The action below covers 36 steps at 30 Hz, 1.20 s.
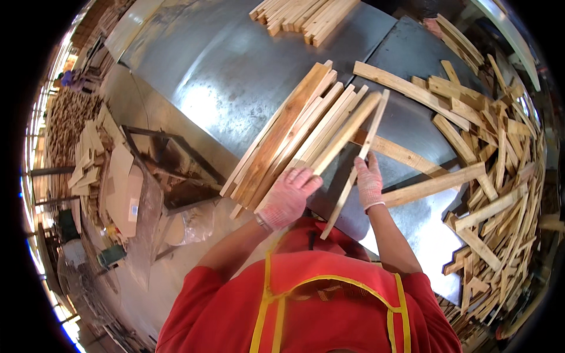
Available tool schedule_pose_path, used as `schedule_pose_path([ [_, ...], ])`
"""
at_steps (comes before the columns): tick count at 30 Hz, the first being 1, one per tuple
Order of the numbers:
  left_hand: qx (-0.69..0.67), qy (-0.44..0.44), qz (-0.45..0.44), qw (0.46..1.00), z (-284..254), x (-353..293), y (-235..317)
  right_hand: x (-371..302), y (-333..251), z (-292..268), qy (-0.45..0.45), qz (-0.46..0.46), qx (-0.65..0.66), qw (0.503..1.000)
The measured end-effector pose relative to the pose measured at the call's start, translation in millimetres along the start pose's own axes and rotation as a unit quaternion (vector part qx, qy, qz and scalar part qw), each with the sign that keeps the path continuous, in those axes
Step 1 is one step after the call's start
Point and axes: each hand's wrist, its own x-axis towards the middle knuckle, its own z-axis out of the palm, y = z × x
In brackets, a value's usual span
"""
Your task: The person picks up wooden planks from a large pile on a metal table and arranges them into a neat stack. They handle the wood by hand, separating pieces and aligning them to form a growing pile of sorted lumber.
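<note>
My right hand [369, 181], in a pale work glove, is closed around a thin wooden strip [352, 179]. The strip slants from its far end beside the row down to its near end close to my body. My left hand [287, 199], gloved too, lies over the near ends of a row of wooden strips [303, 132], its fingers stretched across them and pointing right. These strips lie side by side on the metal table [235, 88], slanting away to the right. A wider brown board [282, 138] rests on top at the row's left side.
Loose wooden pieces [500, 176] form a large jumbled pile on the right. More strips [306, 17] lie together at the table's far edge. Left of the table stands a dark metal frame [170, 159], with cardboard [120, 188] beside it. Another person's gloved hand [432, 26] shows at the far right.
</note>
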Motion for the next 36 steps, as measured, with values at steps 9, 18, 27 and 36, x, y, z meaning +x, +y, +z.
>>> schedule_pose_path([
  [9, -0.096, 0.086, -0.210, 0.969, -46, -29, -105, 8, -3, 33, -0.101, -0.109, -0.152, 0.977],
  [18, 0.139, 0.068, -0.075, 0.985, -37, -5, -62, -1, 2, -185, 0.446, 0.075, 0.170, 0.875],
  [27, 0.017, -0.207, -0.077, 0.975, 42, 95, 109, -52, -17, -109, 0.027, -0.009, 0.107, 0.994],
  [36, -0.022, -0.011, -0.146, 0.989, 63, 53, 69, 138, -50, -392, 0.189, -0.043, -0.669, 0.718],
])
